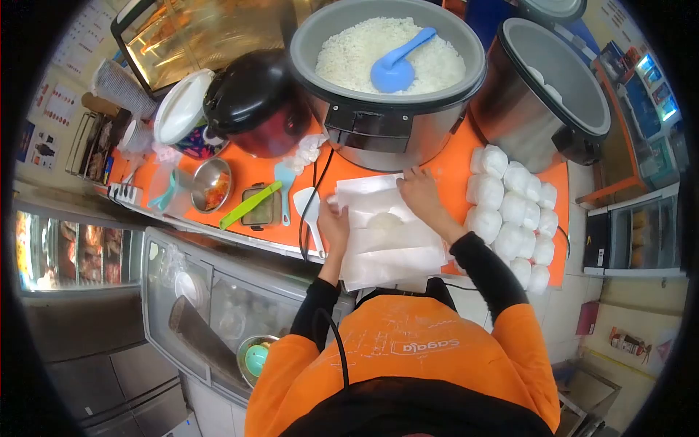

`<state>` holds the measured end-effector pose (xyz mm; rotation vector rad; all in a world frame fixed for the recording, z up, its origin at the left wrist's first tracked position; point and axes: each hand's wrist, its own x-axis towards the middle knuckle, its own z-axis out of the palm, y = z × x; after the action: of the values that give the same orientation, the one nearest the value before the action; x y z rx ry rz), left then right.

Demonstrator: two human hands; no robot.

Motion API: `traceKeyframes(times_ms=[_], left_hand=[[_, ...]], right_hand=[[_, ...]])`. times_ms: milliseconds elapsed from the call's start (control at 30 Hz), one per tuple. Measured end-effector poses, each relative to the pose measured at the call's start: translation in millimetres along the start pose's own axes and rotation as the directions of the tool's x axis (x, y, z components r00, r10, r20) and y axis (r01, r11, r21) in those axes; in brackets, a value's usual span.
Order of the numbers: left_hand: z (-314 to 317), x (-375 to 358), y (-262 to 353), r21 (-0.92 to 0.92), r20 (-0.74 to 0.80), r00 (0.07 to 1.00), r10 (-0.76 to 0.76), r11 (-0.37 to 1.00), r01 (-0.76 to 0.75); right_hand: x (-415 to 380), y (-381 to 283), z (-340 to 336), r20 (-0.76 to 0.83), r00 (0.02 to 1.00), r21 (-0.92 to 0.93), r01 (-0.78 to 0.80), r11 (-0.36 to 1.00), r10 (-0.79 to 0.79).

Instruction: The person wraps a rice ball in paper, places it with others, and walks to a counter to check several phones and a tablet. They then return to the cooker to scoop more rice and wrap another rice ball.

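A white sheet of wrapping paper (364, 262) lies on the orange counter in front of me, with a rounded mound of white rice (384, 223) on it. At the sheet's left edge is my left hand (335, 224), fingers closed on the paper. My right hand (422, 195) grips the paper at its far right edge, fingertips bent over it. Beyond the sheet stands a large rice cooker (408, 131) full of cooked rice (342, 54), with a blue scoop (395, 73) resting on the rice. Several white wrapped packets (502, 200) are stacked to the right.
A second large cooker (502, 98) stands tilted in view at the back right. Left of the paper lie a white paddle (312, 215), green tongs (250, 205) on a small lidded box, and a metal bowl (212, 183) of food. A black cord (309, 207) crosses the counter (444, 156).
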<state>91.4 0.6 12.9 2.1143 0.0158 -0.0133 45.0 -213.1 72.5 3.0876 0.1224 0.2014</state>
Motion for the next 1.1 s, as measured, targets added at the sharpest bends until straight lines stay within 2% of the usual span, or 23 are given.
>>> traceKeyframes(times_ms=[33,67,100,133,167,233,300,333,433,533,633,733,833,933,1033,1100], left_hand=[[-7,-5,17,0.168,-0.04,0.955,0.295,0.944,-0.285],[-9,-6,32,0.332,-0.028,0.823,0.567,0.782,-0.528],[-10,-6,43,0.474,0.031,0.621,0.783,0.535,-0.699],[-8,-4,52,0.464,0.121,0.557,0.822,0.449,-0.763],[-6,0,60,0.446,0.209,0.486,0.849,0.359,-0.82],[-6,-1,52,0.359,0.338,0.411,0.847,0.288,-0.888],[-14,-4,28,0.237,0.419,0.407,0.812,0.335,-0.912],[-23,-14,20,0.225,0.426,0.371,0.825,0.3,-0.927],[-34,-41,-10,0.131,0.41,0.4,0.819,0.382,-0.915],[-25,-50,-39,0.068,0.51,0.5,0.7,0.547,-0.834],[-32,-59,-30,0.009,0.44,0.598,0.67,0.663,-0.749],[-43,-72,-16,0.015,0.389,0.622,0.679,0.671,-0.742],[-32,-60,-41,0.07,0.409,0.575,0.709,0.603,-0.794],[-14,-53,-36,0.182,0.435,0.753,0.494,0.77,-0.611],[-5,-36,-3,0.321,0.492,0.818,0.299,0.811,-0.489],[-12,-23,34,0.434,0.543,0.766,0.343,0.666,-0.606]], right_hand=[[-6,1,-9,-0.158,0.984,0.002,0.083,0.997,-0.082],[-11,1,-11,-0.185,0.976,0.069,0.126,0.99,-0.112],[-15,2,-12,-0.214,0.967,0.135,0.172,0.976,-0.14],[-20,1,-10,-0.245,0.955,0.2,0.22,0.955,-0.168],[-27,0,-7,-0.19,0.973,0.227,0.174,0.958,-0.132],[-40,0,-1,-0.081,0.995,0.269,0.077,0.96,-0.057],[-61,-9,-2,-0.148,0.989,0.345,0.035,0.938,0.017],[-74,-15,-3,-0.181,0.982,0.382,0.017,0.924,0.056],[-110,-37,24,-0.199,0.954,0.476,-0.107,0.873,0.226],[-120,-54,49,-0.15,0.92,0.633,-0.192,0.75,0.362],[-123,-58,39,-0.195,0.911,0.673,-0.145,0.725,0.363],[-129,-54,20,-0.218,0.933,0.615,-0.097,0.783,0.287],[-133,-43,59,-0.302,0.925,0.509,-0.047,0.859,0.229],[-114,-46,52,-0.085,0.94,0.458,-0.258,0.851,0.331],[-87,-42,20,0.125,0.942,0.38,-0.336,0.862,0.311],[-71,-36,8,-0.033,0.98,0.26,-0.181,0.948,0.196]])
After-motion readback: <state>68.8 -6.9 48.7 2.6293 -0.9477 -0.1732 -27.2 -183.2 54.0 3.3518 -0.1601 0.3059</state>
